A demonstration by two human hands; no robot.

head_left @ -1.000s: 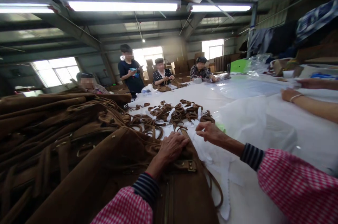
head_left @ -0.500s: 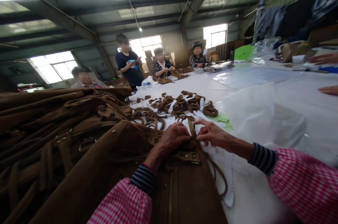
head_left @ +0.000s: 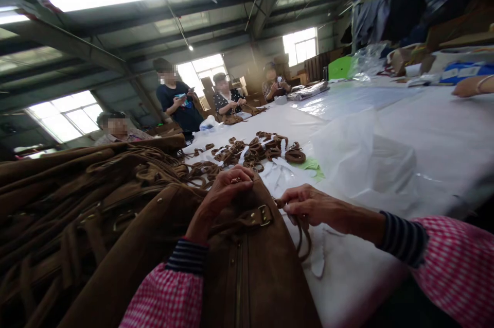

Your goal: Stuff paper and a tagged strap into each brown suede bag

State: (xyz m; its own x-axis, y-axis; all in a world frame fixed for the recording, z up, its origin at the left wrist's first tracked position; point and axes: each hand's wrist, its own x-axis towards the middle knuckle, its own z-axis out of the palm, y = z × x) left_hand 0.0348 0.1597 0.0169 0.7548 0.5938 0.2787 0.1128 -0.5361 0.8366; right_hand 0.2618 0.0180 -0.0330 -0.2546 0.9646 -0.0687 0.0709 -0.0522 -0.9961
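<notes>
A brown bag (head_left: 270, 266) with a long zipper and a brass buckle (head_left: 264, 215) lies in front of me, its far end on the white table. My left hand (head_left: 226, 191) is curled closed at the far edge of this bag; its fingertips are partly hidden. Just off the bag's right side, my right hand (head_left: 309, 205) pinches a thin brown strap (head_left: 305, 245), which hangs in a loop below the fingers. Beyond both hands lies a heap of coiled brown straps (head_left: 254, 150) bound with white strips.
More brown bags (head_left: 96, 199) are piled at my left. Clear plastic sheeting (head_left: 363, 153) covers part of the table at right, near a green scrap (head_left: 313, 167). Several people are around the far side; another person's hand (head_left: 466, 87) rests at the right edge.
My right hand has drawn away from the bag's far end, down its right side, with the strap pinched. My left hand has lifted slightly and curled. The view has turned a little right.
</notes>
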